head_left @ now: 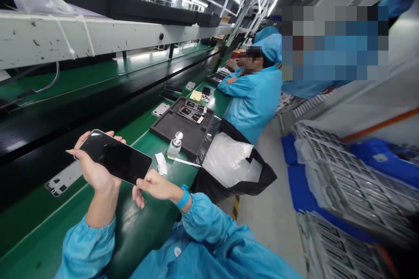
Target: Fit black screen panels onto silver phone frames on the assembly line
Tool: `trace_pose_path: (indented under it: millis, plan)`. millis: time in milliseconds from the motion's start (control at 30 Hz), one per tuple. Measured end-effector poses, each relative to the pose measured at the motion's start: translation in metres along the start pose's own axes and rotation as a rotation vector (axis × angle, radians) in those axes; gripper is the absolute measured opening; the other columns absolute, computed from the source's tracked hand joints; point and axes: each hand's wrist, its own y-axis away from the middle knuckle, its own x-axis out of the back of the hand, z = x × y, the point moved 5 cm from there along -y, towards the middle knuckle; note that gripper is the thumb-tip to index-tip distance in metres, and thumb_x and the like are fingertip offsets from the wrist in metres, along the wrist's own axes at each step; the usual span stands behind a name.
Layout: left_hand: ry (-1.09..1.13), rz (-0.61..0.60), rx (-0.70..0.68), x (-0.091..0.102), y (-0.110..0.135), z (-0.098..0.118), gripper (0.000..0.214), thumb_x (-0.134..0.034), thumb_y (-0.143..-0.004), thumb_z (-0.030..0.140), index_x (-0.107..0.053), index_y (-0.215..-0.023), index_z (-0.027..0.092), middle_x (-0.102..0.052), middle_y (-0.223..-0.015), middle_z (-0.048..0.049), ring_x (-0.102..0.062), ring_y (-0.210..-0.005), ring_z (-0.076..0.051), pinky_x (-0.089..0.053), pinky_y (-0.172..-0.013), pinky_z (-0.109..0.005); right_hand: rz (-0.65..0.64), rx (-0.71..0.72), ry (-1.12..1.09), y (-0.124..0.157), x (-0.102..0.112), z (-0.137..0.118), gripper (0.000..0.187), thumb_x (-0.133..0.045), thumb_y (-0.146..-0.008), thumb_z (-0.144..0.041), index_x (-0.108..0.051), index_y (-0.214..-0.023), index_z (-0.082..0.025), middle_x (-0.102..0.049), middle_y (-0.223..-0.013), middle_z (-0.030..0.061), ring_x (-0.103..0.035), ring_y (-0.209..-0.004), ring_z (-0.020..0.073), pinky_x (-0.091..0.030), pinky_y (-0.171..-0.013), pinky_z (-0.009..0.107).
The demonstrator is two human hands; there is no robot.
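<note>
A smartphone (114,155) with a dark, glossy screen is held up over the green bench, its face toward me. My left hand (98,172) wraps round its left end from below, fingertips showing at the far edge. At the near right corner, my right hand (157,185) pinches the phone between thumb and fingers. Under and behind the left hand lies a pale phone frame (63,179) on the bench. Just right of the phone are a crumpled white wipe (161,164) and a small dispenser bottle (174,147) with its round lid up.
A black foam tray (166,126) carries several phone parts. Beyond it lie another pale frame (160,109) and a yellow pad (196,95). A black bag with clear plastic (229,161) hangs at the bench edge. A co-worker (253,96) sits farther along; stacked trays (353,174) stand right.
</note>
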Motion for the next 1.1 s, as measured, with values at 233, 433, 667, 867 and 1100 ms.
trace_pose_path:
  millis: [233,433,667,867,1100]
  plan:
    - [-0.036,0.067,0.027,0.001,-0.003,-0.002,0.053,-0.038,-0.108,0.074,-0.058,-0.114,0.026,-0.077,-0.082,-0.0031,-0.073,-0.065,-0.021,-0.061,-0.067,-0.036,0.163,-0.032,0.156,0.004,0.015,0.006,0.078,-0.061,-0.089,-0.09,-0.057,-0.057,-0.02,-0.053,-0.048,-0.0018,-0.051,-0.042,0.0091,-0.043,-0.045,0.022]
    - [-0.114,-0.056,0.153,-0.002,-0.002,-0.004,0.059,-0.043,-0.105,0.079,-0.066,-0.108,0.025,-0.079,-0.079,-0.0043,-0.075,-0.064,-0.024,-0.065,-0.063,-0.038,0.214,-0.067,0.165,0.015,0.043,-0.001,0.084,-0.044,-0.095,-0.093,-0.06,-0.063,-0.018,-0.054,-0.051,-0.0018,-0.05,-0.047,0.0094,-0.047,-0.052,0.023]
    - [-0.148,-0.178,0.243,-0.001,0.0,-0.017,0.059,-0.057,-0.097,0.081,-0.069,-0.108,0.024,-0.082,-0.082,-0.0071,-0.078,-0.065,-0.027,-0.066,-0.061,-0.039,0.181,-0.053,0.154,0.027,0.051,0.012,0.08,-0.05,-0.095,-0.091,-0.063,-0.067,-0.018,-0.056,-0.054,-0.0024,-0.05,-0.049,0.0095,-0.045,-0.053,0.024]
    - [-0.19,-0.202,0.319,0.004,0.004,-0.027,0.074,-0.053,-0.091,0.092,-0.068,-0.111,0.022,-0.082,-0.086,-0.0103,-0.079,-0.066,-0.029,-0.068,-0.062,-0.045,0.108,-0.006,0.242,0.033,0.063,0.002,0.084,-0.049,-0.088,-0.097,-0.071,-0.077,-0.017,-0.068,-0.067,0.0032,-0.062,-0.059,0.0141,-0.055,-0.063,0.029]
    - [-0.319,-0.511,0.482,-0.023,0.051,-0.048,0.073,-0.068,-0.086,0.087,-0.078,-0.109,0.019,-0.082,-0.088,-0.0125,-0.079,-0.067,-0.031,-0.069,-0.063,-0.045,0.428,0.226,0.157,0.028,0.095,-0.051,0.078,-0.047,-0.091,-0.097,-0.059,-0.077,-0.021,-0.06,-0.06,-0.0021,-0.058,-0.053,0.0129,-0.052,-0.054,0.026]
